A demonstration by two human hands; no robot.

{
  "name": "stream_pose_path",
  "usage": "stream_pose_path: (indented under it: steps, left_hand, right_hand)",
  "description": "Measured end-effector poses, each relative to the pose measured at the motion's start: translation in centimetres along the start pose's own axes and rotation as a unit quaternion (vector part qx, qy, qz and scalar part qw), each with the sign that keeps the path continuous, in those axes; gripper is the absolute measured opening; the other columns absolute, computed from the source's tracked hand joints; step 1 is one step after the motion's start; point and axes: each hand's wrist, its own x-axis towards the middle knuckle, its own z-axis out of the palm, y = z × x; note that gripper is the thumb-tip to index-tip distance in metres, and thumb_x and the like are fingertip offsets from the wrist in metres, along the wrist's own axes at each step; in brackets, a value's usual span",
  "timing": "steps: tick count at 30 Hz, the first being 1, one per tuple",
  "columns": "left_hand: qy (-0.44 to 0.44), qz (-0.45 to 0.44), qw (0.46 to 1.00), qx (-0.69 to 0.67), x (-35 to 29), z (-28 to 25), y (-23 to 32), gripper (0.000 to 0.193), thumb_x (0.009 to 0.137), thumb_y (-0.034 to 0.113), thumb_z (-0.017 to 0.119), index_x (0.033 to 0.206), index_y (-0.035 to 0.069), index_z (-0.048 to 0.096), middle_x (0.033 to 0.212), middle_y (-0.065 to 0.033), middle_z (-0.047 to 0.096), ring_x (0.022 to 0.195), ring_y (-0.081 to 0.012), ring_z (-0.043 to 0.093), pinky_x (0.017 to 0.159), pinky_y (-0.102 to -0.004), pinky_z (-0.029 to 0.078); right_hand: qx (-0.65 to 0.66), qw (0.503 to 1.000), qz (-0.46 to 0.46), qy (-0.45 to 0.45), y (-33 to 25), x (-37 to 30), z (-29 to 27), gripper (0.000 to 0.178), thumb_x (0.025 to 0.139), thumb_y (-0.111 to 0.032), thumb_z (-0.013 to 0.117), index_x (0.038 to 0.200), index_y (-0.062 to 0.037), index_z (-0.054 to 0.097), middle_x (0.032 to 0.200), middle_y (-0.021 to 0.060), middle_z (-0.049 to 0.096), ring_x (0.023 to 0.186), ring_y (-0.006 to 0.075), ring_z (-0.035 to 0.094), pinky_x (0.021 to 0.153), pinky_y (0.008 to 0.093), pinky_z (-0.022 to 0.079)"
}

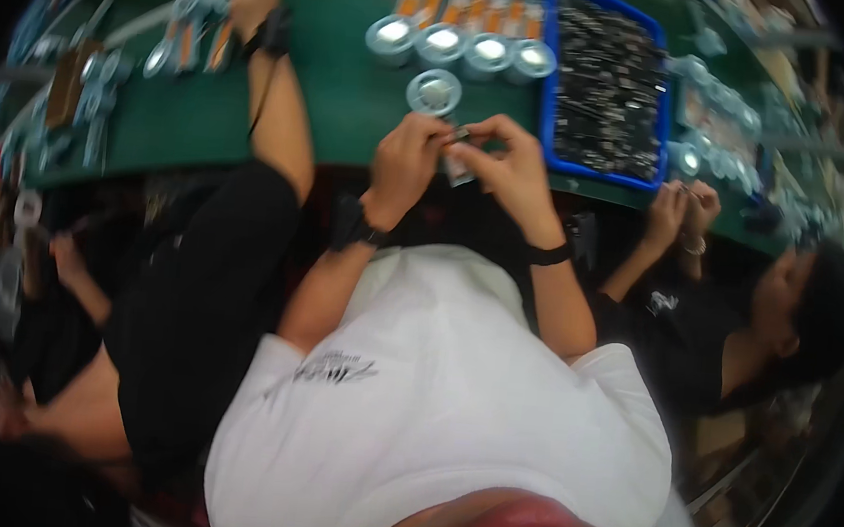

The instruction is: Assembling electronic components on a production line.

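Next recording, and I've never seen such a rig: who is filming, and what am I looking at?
No robot here: a person in a white shirt works with bare hands. A wide fisheye camera on their head looks down, so straight edges bend. The left hand and right hand meet near a green table's edge, fingertips on a small dark piece too blurred to identify. Just beyond is a pale blue round piece; farther off, similar ones form rows, beside a blue tray of small dark parts. Co-workers in black are on either side.

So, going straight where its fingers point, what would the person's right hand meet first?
Probably the left hand, just beyond the small piece that the right hand seems to pinch; blur leaves depth unclear.
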Motion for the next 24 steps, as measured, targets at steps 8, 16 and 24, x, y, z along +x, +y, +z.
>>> stream_pose_path:
  steps: [8, 16, 24]
  left_hand:
    - [-0.003, -0.059, 0.998, 0.027, -0.6, -0.7, -0.9, 0.010, 0.106, 0.009, 0.065, 0.106, 0.000, 0.060, 0.099, -0.0168, 0.063, 0.090, -0.0349, 0.066, 0.080, -0.0438, 0.054]
    - [-0.008, -0.019, 0.999, 0.038, -0.5, -0.4, 0.2, 0.013, 0.107, 0.009, 0.064, 0.107, -0.002, 0.059, 0.098, -0.0166, 0.061, 0.087, -0.0342, 0.064, 0.077, -0.0425, 0.054]
    - [-0.012, -0.010, 0.999, 0.042, -0.6, -1.3, -0.1, 0.012, 0.108, 0.008, 0.064, 0.106, -0.002, 0.060, 0.097, -0.0157, 0.061, 0.085, -0.0330, 0.064, 0.078, -0.0422, 0.053]
  right_hand:
    - [-0.080, 0.979, -0.189, 0.017, -0.4, 1.1, 0.5, 0.032, 0.079, -0.024, 0.087, 0.093, -0.0003, 0.071, 0.079, 0.0155, 0.073, 0.077, 0.0305, 0.075, 0.066, 0.0404, 0.055]
    - [-0.111, 0.973, -0.201, 0.015, 0.5, 1.1, 0.1, 0.031, 0.077, -0.023, 0.086, 0.093, -0.0012, 0.069, 0.074, 0.0114, 0.070, 0.072, 0.0301, 0.072, 0.063, 0.0408, 0.053]
    - [-0.085, 0.978, -0.191, -0.014, 1.0, 2.0, 0.2, 0.033, 0.074, -0.024, 0.087, 0.092, 0.0002, 0.072, 0.076, 0.0120, 0.072, 0.073, 0.0306, 0.072, 0.064, 0.0413, 0.054]
